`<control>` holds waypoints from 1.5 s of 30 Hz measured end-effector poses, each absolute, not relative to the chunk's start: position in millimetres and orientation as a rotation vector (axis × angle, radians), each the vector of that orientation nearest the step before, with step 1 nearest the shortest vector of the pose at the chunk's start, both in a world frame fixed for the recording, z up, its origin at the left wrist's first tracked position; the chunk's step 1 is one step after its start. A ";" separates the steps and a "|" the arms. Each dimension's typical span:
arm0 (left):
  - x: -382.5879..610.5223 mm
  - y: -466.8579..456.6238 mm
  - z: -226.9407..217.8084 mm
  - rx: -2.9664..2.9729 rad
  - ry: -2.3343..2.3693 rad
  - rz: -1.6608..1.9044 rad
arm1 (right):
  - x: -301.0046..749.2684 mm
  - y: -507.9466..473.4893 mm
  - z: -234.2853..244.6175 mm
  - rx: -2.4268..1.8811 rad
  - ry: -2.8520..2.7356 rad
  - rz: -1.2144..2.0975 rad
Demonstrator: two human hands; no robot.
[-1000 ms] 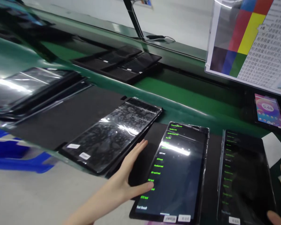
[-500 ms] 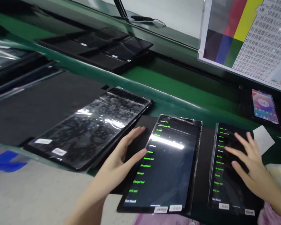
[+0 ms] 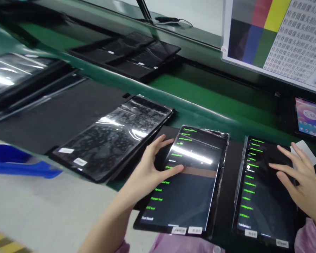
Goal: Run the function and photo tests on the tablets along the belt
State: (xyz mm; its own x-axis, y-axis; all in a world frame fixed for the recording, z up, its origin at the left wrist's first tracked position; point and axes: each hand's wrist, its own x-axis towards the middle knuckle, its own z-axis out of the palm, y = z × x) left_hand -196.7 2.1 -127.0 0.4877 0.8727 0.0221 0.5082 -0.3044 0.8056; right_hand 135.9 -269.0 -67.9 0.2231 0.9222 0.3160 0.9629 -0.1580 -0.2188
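Two black tablets lie side by side in front of me, each showing a list of green text. My left hand (image 3: 150, 172) rests flat on the left edge of the middle tablet (image 3: 189, 182), its thumb touching the screen over a green line. My right hand (image 3: 300, 179) hovers with fingers spread on the right tablet (image 3: 260, 189), fingertips on the dark screen. Neither hand holds anything. A third tablet (image 3: 116, 135), its screen off and wrapped in shiny film, lies to the left of my left hand.
A green conveyor belt (image 3: 200, 95) runs behind the tablets, carrying more dark tablets (image 3: 137, 58). A colour test chart (image 3: 274, 35) stands at the upper right, with a lit phone (image 3: 309, 117) below it. Blue plastic (image 3: 18, 163) sits at the left, and a white paper slip (image 3: 304, 151) lies by the right tablet.
My right hand came in from the right edge onto the right tablet. My left thumb slid up the middle tablet's screen. The view shifted slightly.
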 end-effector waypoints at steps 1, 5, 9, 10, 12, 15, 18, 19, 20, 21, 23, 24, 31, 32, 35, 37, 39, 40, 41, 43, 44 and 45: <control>-194.1 4.1 -125.8 1.936 1.126 0.579 | 136.3 -269.2 -69.7 -2.132 -1.735 -0.143; -177.9 16.6 -120.5 1.809 1.088 0.545 | 135.5 -267.2 -78.4 -2.143 -1.723 -0.098; -164.0 28.4 -118.5 1.731 1.099 0.590 | 135.7 -264.8 -86.9 -2.173 -1.731 -0.102; -162.7 29.9 -118.3 1.724 1.096 0.598 | 135.9 -264.3 -89.7 -2.182 -1.737 -0.101; -162.3 30.5 -117.2 1.728 1.076 0.612 | 136.6 -263.6 -96.4 -2.207 -1.737 -0.095; -164.0 27.9 -113.9 1.731 1.047 0.618 | 137.8 -263.9 -106.1 -2.245 -1.731 -0.079; -164.3 26.0 -111.0 1.703 1.045 0.613 | 139.1 -264.7 -108.8 -2.239 -1.733 -0.084; -164.0 26.0 -110.7 1.696 1.044 0.614 | 139.3 -264.7 -107.6 -2.229 -1.728 -0.091; -163.9 26.2 -110.7 1.691 1.042 0.615 | 139.4 -264.7 -105.4 -2.221 -1.715 -0.098; -164.0 26.3 -110.8 1.688 1.039 0.615 | 139.0 -264.8 -102.4 -2.215 -1.696 -0.099; -166.3 25.6 -111.2 1.689 1.024 0.606 | 136.7 -266.3 -95.2 -2.212 -1.647 -0.066; -168.8 24.4 -111.1 1.697 1.011 0.589 | 134.6 -268.2 -91.5 -2.215 -1.620 -0.035; -200.7 9.2 -101.9 1.689 1.010 0.423 | 113.0 -303.6 -80.0 -2.306 -1.495 0.153; -202.6 8.3 -100.3 1.661 1.023 0.425 | 112.1 -307.3 -81.0 -2.314 -1.484 0.141; -200.8 9.3 -99.2 1.615 1.061 0.470 | 116.2 -306.7 -87.7 -2.334 -1.465 0.053; -196.5 11.5 -101.8 1.628 1.083 0.532 | 122.8 -298.5 -94.3 -2.343 -1.482 0.012; -193.1 12.8 -106.2 1.646 1.092 0.594 | 130.0 -289.7 -101.7 -2.344 -1.531 -0.011; -192.1 12.8 -108.5 1.652 1.088 0.616 | 133.2 -286.8 -105.3 -2.340 -1.561 -0.025; -191.7 12.4 -110.9 1.657 1.080 0.632 | 136.0 -285.3 -108.6 -2.328 -1.587 -0.045; -191.7 10.9 -115.4 1.665 1.058 0.653 | 140.7 -286.6 -113.9 -2.284 -1.621 -0.078; -191.7 10.2 -117.7 1.672 1.046 0.664 | 143.0 -288.8 -115.8 -2.262 -1.621 -0.085; -191.6 9.6 -120.0 1.682 1.039 0.677 | 145.3 -291.3 -117.1 -2.248 -1.606 -0.093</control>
